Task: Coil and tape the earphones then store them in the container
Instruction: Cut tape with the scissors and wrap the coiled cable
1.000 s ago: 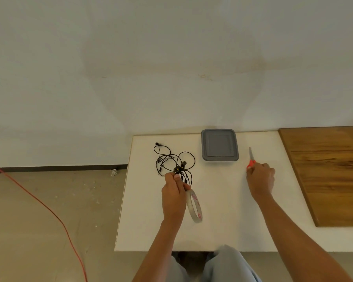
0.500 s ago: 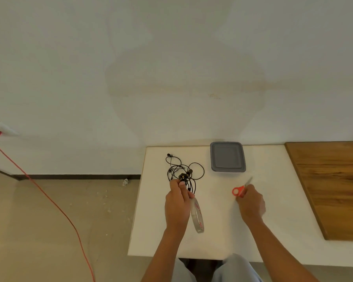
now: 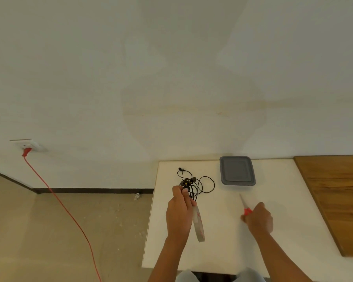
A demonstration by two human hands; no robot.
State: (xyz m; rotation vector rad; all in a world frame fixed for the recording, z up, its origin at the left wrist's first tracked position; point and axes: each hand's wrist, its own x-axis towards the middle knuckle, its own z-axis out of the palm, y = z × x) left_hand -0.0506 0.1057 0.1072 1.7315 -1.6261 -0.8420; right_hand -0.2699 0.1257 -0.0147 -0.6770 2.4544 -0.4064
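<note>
Black earphones lie in a loose tangle on the white table, left of a grey lidded container at the back edge. My left hand pinches the near end of the earphone wires, and a roll of clear tape hangs at the same hand, on its right side. My right hand grips red-handled scissors, blades pointing away toward the container.
A brown wooden board covers the table's right part. A red cable runs across the floor from a wall socket at the left. The wall stands right behind the table.
My right hand carried the scissors from beside the container toward me and to the left, and the blades now point away. My left hand lifted the earphones slightly. The camera turned left.
</note>
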